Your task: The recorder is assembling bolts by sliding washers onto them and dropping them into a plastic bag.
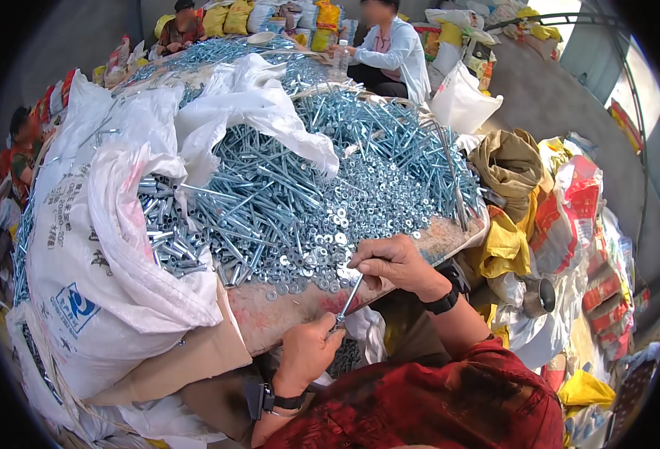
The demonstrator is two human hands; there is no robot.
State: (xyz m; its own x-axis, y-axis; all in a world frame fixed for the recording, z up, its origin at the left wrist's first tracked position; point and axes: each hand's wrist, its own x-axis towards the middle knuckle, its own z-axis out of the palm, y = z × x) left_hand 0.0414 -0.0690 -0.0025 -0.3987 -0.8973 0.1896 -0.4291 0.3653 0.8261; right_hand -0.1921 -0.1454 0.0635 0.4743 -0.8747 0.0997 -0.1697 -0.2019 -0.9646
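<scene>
A long, thin metal bolt (351, 295) slants between my two hands, just off the table's near edge. My left hand (309, 353) is closed around its lower end, where a thicker metal part shows at the fingers. At the upper end my right hand (399, 263) is closed, thumb and fingers pinched at the tip; whether a small part is between them too is hidden. Loose washers (339, 238) lie just beyond my right hand. Behind and left of them, long bolts (262, 191) are heaped up.
A white woven sack (83, 247) stands at the left, its mouth spilling metal sleeves (172, 243). Cardboard (176, 370) edges the table there. At the right are a brown cloth sack (511, 161), yellow bags (506, 243) and a metal cup (539, 296). Co-workers (393, 56) sit across the heap.
</scene>
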